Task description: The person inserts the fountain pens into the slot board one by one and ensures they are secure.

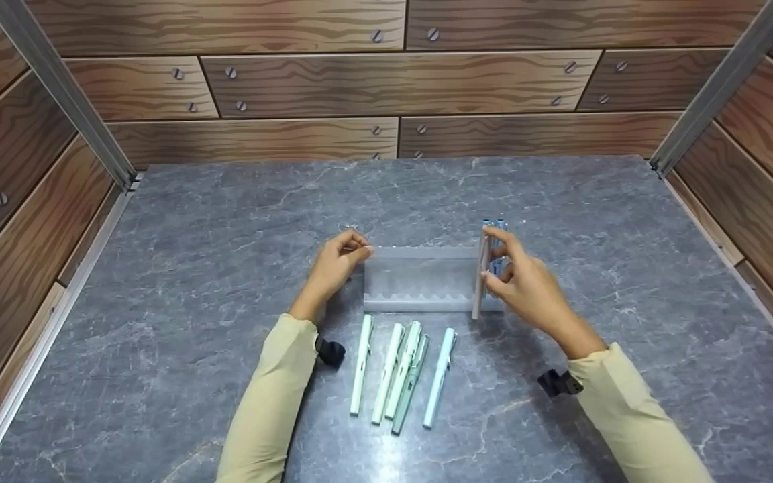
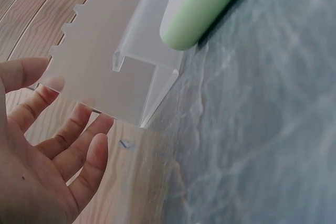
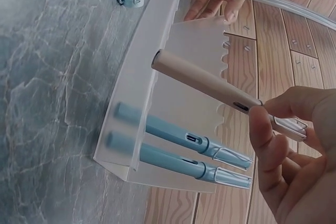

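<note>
The right hand (image 1: 527,285) pinches a beige pen (image 3: 210,85) between thumb and fingertips near its clip end, the barrel slanting away from the fingers and down into the frosted pen rack (image 1: 420,278), its far end just above the rack's front lip. Just beyond those fingers, two blue pens (image 3: 178,148) already lie side by side in the rack's end slots — apart from the beige one, on its outer side. The left hand (image 1: 336,261) sits at the rack's opposite end; its thumb and fingertips (image 2: 55,85) touch the scalloped back wall, the fingers loosely bent and spread rather than closed around it. Nearer the person than both hands, five pale green and light blue pens (image 1: 400,372) lie in a loose row on the grey marble table (image 1: 192,268), the leftmost close below the left wrist.
</note>
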The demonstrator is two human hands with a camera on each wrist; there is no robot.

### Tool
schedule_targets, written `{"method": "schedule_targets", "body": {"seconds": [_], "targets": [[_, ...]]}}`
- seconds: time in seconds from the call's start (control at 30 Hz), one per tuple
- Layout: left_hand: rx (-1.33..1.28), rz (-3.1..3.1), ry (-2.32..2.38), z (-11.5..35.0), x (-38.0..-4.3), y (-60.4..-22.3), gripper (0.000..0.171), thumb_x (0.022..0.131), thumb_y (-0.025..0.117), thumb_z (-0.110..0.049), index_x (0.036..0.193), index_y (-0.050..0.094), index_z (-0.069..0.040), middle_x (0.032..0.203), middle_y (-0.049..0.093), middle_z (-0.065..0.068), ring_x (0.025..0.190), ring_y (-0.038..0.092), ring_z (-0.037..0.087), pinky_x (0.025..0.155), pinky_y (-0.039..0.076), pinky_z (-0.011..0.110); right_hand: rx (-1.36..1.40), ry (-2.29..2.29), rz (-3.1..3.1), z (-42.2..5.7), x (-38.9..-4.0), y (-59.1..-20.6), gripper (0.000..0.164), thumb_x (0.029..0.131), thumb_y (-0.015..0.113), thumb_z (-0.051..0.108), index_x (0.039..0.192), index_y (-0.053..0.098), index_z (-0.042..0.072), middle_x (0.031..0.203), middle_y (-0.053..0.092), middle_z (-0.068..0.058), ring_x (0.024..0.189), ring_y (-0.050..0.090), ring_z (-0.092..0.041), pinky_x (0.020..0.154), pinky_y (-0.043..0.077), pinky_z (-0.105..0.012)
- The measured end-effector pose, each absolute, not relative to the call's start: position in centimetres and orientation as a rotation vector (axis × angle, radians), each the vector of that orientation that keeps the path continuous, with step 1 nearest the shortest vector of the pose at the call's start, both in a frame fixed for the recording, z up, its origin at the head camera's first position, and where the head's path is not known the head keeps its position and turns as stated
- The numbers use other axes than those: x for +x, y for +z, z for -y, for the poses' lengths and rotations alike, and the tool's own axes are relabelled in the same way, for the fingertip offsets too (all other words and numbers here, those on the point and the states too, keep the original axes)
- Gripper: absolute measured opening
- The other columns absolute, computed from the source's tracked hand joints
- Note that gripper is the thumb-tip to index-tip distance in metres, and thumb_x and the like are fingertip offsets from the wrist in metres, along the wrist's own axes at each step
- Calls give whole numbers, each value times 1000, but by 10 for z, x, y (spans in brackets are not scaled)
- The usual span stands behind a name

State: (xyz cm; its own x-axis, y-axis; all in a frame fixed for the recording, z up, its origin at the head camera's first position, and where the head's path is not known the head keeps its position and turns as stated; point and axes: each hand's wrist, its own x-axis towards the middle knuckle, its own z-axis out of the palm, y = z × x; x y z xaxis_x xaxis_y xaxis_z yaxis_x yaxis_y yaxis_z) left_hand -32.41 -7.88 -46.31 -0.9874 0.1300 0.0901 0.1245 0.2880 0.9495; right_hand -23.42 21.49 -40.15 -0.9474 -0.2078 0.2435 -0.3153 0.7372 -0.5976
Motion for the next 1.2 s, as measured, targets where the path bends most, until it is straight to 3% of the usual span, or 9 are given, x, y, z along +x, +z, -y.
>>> {"method": "schedule_targets", "body": {"seconds": [0.2,0.37,0.67,1.2], "targets": [[252,-2525,1851,79,-324,-462,14,86,65,-20,92,64,-7,85,59,1,74,57,16,53,42,23,421,986,2721,-214,-239,-402,65,89,64,3,146,33,14,111,63,-15,60,57,-10,51,45,-24],[275,-2545,1856,79,-324,-463,13,85,66,-18,91,64,-7,83,60,1,76,58,11,63,43,23,414,944,2686,-213,-241,-403,64,88,65,3,144,35,13,110,64,-15,59,55,-11,49,42,-23],[267,-2580,1816,79,-324,-463,14,85,67,-19,92,65,-7,88,64,5,83,64,15,70,45,24,403,906,2656,-210,-246,-402,65,88,66,3,144,35,16,111,64,-15,60,58,-14,49,43,-25],[286,-2553,1842,79,-325,-465,13,86,66,-17,92,64,-5,87,61,4,81,62,14,69,45,22,376,814,2598,-206,-254,-412,64,87,67,4,142,37,18,112,67,-15,63,60,-18,53,43,-31]]}}
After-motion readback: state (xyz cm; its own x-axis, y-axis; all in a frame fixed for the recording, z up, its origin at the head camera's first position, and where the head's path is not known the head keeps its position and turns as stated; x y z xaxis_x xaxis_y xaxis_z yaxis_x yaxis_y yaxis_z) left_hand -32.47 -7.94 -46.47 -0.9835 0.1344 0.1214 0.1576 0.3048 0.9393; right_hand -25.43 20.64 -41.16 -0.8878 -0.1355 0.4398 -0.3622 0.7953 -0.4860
